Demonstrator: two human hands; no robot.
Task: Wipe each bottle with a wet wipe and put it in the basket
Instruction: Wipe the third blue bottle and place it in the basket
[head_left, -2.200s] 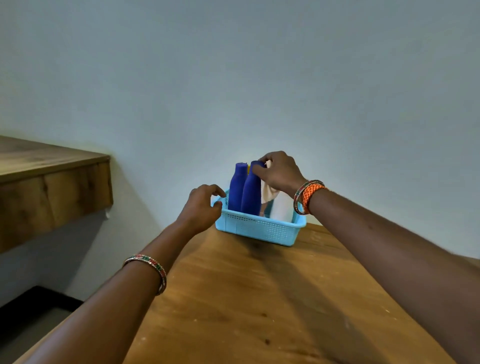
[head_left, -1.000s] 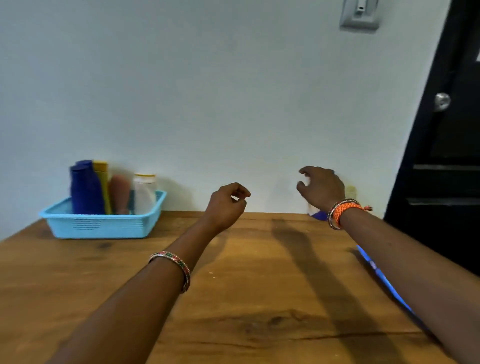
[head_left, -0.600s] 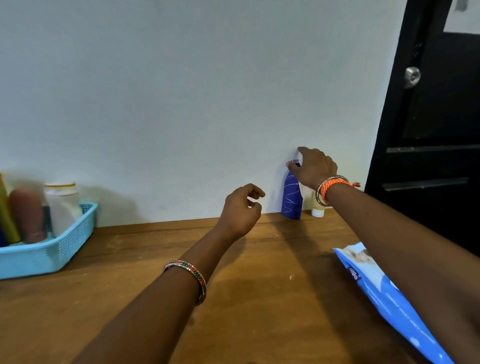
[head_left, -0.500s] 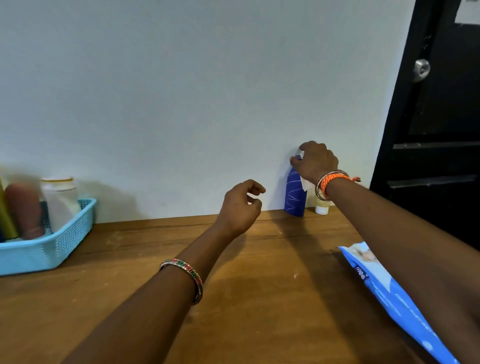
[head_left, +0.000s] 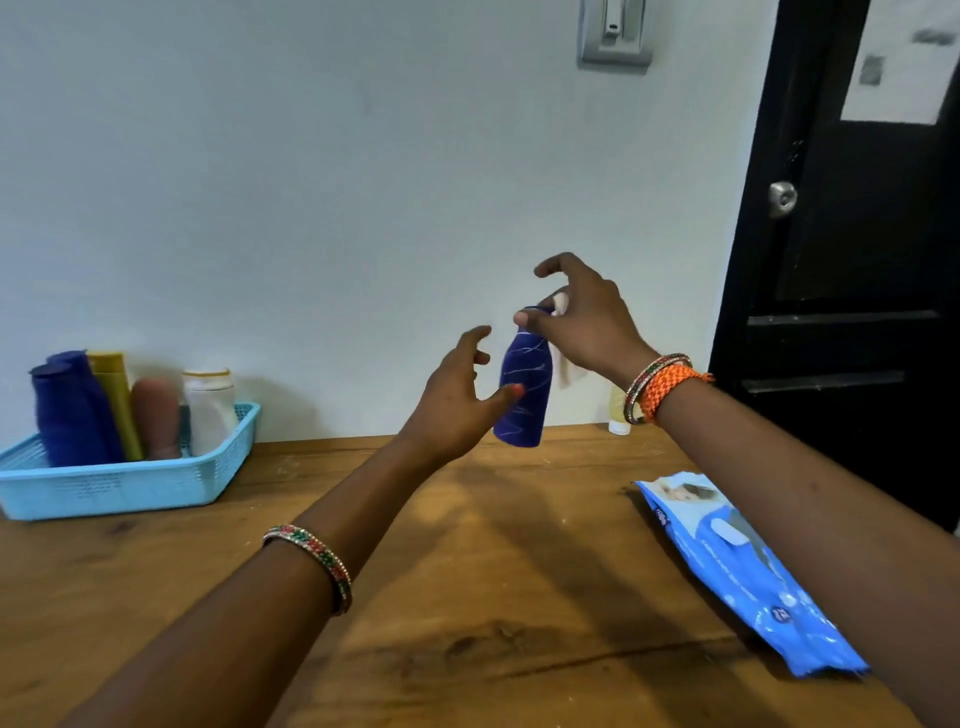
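The right hand (head_left: 582, 322) pinches the dark blue bottle (head_left: 524, 387) by its cap, a white wipe (head_left: 566, 364) tucked beneath, above the table (head_left: 467, 597) at twelve o'clock. The left hand (head_left: 457, 395), fingers spread, reaches in. That thin top grip could slip, dropping it short of the basket (head_left: 119, 488) at nine o'clock.

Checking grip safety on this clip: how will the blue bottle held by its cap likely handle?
The blue bottle looks stiff and probably light, since the right hand lifts it by the cap alone. Its smooth, tall, narrow body might slip and tip easily. The left hand reaches to steady it.
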